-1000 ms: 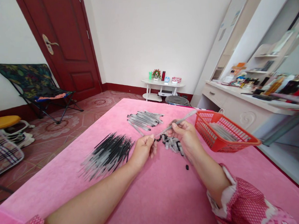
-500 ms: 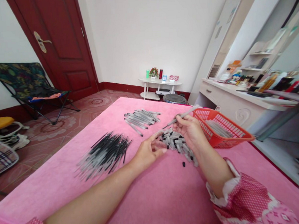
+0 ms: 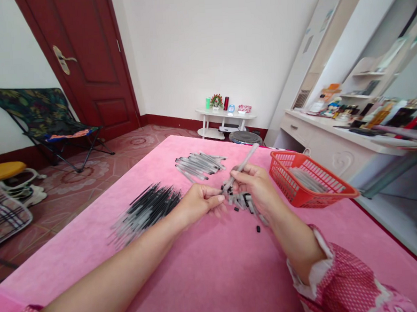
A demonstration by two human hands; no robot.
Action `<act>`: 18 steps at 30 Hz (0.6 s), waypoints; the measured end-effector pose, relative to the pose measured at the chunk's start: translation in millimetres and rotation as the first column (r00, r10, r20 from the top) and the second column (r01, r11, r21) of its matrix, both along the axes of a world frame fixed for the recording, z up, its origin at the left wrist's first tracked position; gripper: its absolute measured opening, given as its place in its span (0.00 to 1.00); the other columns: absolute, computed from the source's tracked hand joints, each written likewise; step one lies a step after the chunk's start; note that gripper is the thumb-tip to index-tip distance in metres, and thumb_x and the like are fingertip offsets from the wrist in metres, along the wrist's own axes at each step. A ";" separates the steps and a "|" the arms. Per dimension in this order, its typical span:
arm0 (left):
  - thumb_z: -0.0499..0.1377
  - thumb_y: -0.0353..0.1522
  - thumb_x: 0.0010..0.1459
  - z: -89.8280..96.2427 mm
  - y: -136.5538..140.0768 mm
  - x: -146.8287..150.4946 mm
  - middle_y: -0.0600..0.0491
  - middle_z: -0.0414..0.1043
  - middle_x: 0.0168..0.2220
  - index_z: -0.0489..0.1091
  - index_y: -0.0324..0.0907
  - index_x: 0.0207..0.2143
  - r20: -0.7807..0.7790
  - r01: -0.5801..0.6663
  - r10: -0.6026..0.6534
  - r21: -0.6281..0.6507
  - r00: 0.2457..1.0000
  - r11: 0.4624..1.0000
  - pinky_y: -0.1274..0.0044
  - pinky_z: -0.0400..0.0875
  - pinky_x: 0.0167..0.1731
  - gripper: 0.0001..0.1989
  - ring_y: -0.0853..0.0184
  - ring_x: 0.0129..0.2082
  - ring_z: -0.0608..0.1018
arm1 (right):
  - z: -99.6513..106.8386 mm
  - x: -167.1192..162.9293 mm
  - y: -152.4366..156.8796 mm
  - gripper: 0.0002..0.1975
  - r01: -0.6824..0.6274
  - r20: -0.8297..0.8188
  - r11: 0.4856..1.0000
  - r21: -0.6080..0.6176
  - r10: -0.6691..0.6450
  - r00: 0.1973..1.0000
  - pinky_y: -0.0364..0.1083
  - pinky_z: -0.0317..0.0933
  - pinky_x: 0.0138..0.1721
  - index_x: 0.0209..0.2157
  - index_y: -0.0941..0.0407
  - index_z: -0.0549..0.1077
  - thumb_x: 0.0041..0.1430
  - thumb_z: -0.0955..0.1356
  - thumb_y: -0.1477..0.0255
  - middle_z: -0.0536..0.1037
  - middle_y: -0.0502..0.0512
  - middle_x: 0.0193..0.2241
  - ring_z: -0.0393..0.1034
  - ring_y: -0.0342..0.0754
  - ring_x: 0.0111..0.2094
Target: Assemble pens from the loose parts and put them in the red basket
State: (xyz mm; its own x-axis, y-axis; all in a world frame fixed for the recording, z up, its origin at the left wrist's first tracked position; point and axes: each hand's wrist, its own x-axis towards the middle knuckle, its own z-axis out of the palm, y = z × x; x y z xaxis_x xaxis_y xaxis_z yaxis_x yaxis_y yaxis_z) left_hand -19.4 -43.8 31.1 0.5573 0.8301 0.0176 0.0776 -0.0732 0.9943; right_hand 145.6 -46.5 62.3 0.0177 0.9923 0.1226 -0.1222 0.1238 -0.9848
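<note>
My right hand (image 3: 258, 187) grips a translucent pen barrel (image 3: 246, 159), tilted with its upper end pointing away to the right. Close to the barrel's lower end, my left hand (image 3: 197, 203) is closed, thumb and forefinger pinched together; what they hold is too small to make out. Beneath both hands lies a heap of pen caps (image 3: 246, 203), clear with black ends and partly hidden by my fingers. Left of my left hand is a pile of black-and-clear pen refills (image 3: 146, 209). Capped-looking pens (image 3: 200, 166) lie in a loose bundle farther back.
An orange-red plastic basket (image 3: 315, 201) on the right holds clear barrels (image 3: 307, 180). One black piece (image 3: 258, 228) lies apart on the pink tablecloth (image 3: 215, 273). Beyond the table stand a round stool (image 3: 245, 137), a folding chair (image 3: 32, 110) and a cluttered dresser (image 3: 313, 131).
The barrel has swung steeper and come down left toward my left hand. The thin dark refill seen at its lower end no longer shows. My left hand has shifted slightly left, fingers now pinched.
</note>
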 end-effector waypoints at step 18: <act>0.60 0.40 0.44 38.3 29.2 -71.3 0.43 0.75 0.26 0.75 0.41 0.23 -0.706 -0.050 0.600 0.631 0.376 0.774 0.72 0.65 0.30 0.12 0.56 0.29 0.76 | -1.1 5.0 -2.4 0.08 -0.154 0.177 0.978 -0.141 0.178 0.968 0.37 0.53 0.13 0.26 0.59 0.70 0.44 0.69 0.70 0.73 0.49 0.18 0.60 0.37 0.14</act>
State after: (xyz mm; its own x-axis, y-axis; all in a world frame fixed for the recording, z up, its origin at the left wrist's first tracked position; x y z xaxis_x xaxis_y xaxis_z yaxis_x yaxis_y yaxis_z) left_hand -90.6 -14.6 69.4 0.1847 0.9734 0.1356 0.9527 -0.2112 0.2186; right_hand 150.6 -49.0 61.2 -0.1602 0.9869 -0.0177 0.0576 -0.0085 -0.9983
